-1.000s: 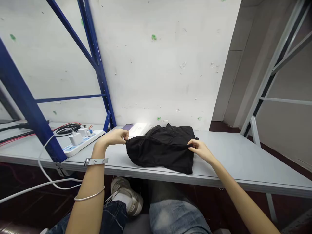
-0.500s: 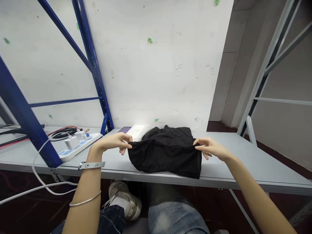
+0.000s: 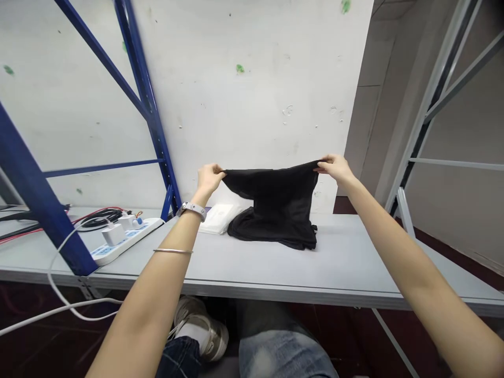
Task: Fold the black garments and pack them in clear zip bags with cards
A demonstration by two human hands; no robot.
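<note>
A black garment (image 3: 281, 197) is stretched between my two hands in front of the white wall. Its upper edge is lifted well off the table, while the lower part lies bunched on the surface. My left hand (image 3: 210, 177) pinches the upper left corner between thumb and fingers. At the upper right corner, my right hand (image 3: 334, 167) grips the cloth the same way. The raised fabric sags slightly between the two holds. What kind of garment it is, I cannot tell.
A white packet (image 3: 218, 218) lies left of the garment, with a purple item mostly hidden behind it. Farther left sit a power strip (image 3: 129, 242) with plugged-in chargers and coiled cables (image 3: 100, 216). Blue rack posts (image 3: 151, 113) rise at the left; grey posts (image 3: 425, 118) stand at the right.
Both hands have risen and moved away from me, drawing the garment's edge up off the table. The garment's lower part now lies farther back from the table's front edge.
</note>
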